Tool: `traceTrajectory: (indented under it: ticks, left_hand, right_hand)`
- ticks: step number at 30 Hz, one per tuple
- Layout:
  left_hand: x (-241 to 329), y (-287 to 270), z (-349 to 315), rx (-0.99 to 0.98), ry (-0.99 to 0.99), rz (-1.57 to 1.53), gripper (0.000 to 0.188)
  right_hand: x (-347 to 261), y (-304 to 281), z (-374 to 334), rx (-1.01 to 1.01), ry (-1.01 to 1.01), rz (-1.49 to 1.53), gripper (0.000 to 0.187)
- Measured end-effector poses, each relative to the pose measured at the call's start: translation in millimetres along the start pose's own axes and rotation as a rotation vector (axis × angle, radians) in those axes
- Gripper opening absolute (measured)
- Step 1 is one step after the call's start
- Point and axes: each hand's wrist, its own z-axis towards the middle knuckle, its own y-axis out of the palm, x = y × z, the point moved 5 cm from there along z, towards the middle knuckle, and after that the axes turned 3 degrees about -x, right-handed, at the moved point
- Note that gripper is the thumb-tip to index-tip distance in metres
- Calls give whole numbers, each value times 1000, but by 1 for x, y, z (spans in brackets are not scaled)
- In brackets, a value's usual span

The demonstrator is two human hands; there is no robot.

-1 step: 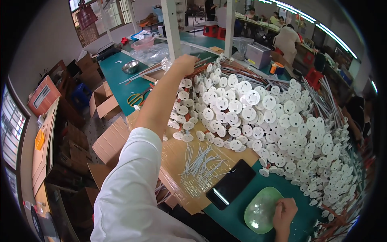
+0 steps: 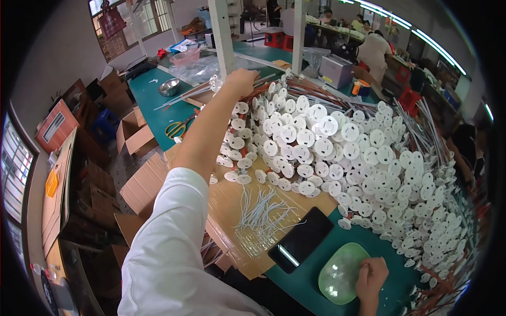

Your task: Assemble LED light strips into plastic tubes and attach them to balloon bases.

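White plastic discs on thin rods point(image 2: 337, 152) lie in a great heap across the green table point(image 2: 153, 100), and your left hand point(image 2: 241, 81) is stretched out to the far end of that heap. Its fingers are curled shut around what look like the top ends of a few rods; from here you cannot tell how many. Your white sleeve point(image 2: 168, 253) fills the lower left of the view.

Your right hand point(image 2: 371, 276) rests at the rim of a pale green dish point(image 2: 337, 274) near the front edge, fingers bent and pinched together. Whether they hold anything is too small to tell.

Going by this, you seem to be at the picking step: the left hand fetching a piece from the pile while the right waits at the dish. The next move likely calls for lifting the rods clear without dragging their neighbours, since the discs overlap and the rods lie crossed.

Between your two hands sits a sheet of brown cardboard point(image 2: 226, 210) with a loose bundle of short white wires point(image 2: 261, 210) on it, and a black phone point(image 2: 300, 239) lies just beside the dish. Further left on the table are a pair of scissors point(image 2: 176, 128) and a metal bowl point(image 2: 169, 87). Open cardboard boxes point(image 2: 134, 134) stand on the floor beyond the table's edge. Other people work at benches in the background.
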Motion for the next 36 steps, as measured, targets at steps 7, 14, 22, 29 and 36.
traceTrajectory:
  ticks: [7, 14, 22, 29, 36]
  left_hand:
    - [163, -109, -125, 756, 417, -749, 23]
    - [391, -59, -310, 180, 1124, -1147, 17]
    - [413, -3, -312, 214, 1193, -1089, 16]
    - [405, 11, -309, 138, 1156, -1098, 15]
    - [394, 2, -305, 236, 1121, -1122, 7]
  right_hand:
    - [6, -11, -4, 174, -125, -98, 5]
    - [-4, -92, -20, 581, -74, -10, 9]
    - [16, -166, -209, 583, 578, -311, 15]
    - [-1, -157, -189, 462, 524, -854, 30]
    - [26, -225, -259, 812, 864, -723, 19]
